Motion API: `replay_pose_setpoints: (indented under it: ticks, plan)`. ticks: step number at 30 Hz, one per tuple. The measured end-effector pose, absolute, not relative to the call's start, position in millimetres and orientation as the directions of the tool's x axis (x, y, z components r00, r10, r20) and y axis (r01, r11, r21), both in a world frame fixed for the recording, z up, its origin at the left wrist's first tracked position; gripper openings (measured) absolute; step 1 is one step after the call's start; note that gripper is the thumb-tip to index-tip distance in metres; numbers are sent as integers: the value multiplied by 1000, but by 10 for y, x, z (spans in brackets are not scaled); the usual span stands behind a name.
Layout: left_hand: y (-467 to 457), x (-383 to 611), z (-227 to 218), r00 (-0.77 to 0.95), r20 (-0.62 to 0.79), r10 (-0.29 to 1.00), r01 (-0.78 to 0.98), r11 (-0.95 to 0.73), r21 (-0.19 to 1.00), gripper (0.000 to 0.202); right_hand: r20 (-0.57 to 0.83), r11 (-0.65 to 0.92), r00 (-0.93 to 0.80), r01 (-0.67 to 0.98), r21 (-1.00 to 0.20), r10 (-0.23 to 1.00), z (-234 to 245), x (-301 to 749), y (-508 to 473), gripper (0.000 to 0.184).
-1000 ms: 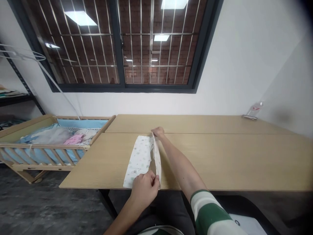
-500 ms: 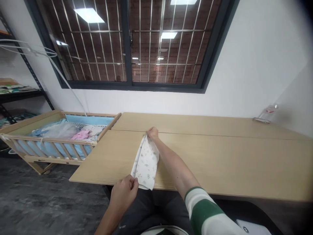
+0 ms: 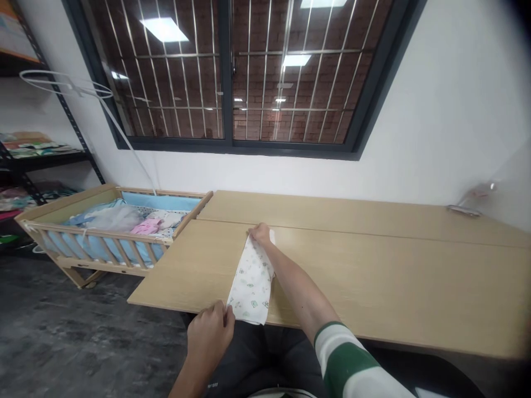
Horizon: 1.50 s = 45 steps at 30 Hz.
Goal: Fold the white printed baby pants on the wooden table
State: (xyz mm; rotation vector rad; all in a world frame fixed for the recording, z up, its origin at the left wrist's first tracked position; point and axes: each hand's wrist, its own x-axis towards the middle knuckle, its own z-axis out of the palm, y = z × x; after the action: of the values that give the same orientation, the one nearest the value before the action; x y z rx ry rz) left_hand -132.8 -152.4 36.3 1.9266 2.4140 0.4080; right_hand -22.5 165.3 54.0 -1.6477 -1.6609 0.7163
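A folded white cloth (image 3: 251,282) with a small green and brown print lies lengthwise on the wooden table (image 3: 352,276), its near end at the front edge. My left hand (image 3: 211,333) pinches its near left corner between thumb and fingers. At the far end, my right hand (image 3: 260,234) is closed on the upper left corner, with the forearm reaching past the cloth's right side. Part of the cloth's far edge is hidden under the right hand.
Left of the table stands a wooden crib (image 3: 112,237) with blue lining and clothes inside. A white hoop stand (image 3: 68,83) rises over it, near a dark shelf (image 3: 50,160) of folded fabrics. A small clear object (image 3: 464,210) sits at the far right.
The cloth's left fold has been drawn over and lies flatter, its edges lined up more closely. Both hands keep their hold. My view has shifted slightly left.
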Motion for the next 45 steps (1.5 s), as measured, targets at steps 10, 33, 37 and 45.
replay_pose_setpoints:
  ticks: [10,33,37,45]
  plan:
    - [-1712,-1043,11,314,619,720,925,-379,-28,45,265,568,-593,410,-713,760,608,-61,748,38]
    - [-1793,-911,-256,220,617,755,971,-229,-65,45,-72,649,-680,721,-243,729,294,393,1575,73]
    - [-1792,-895,-236,208,638,741,971,-235,-44,41,-52,633,-659,738,-234,750,259,444,1704,74]
    - [-1790,-768,-238,184,693,697,963,-270,16,40,3,708,-723,677,-201,691,167,570,1792,71]
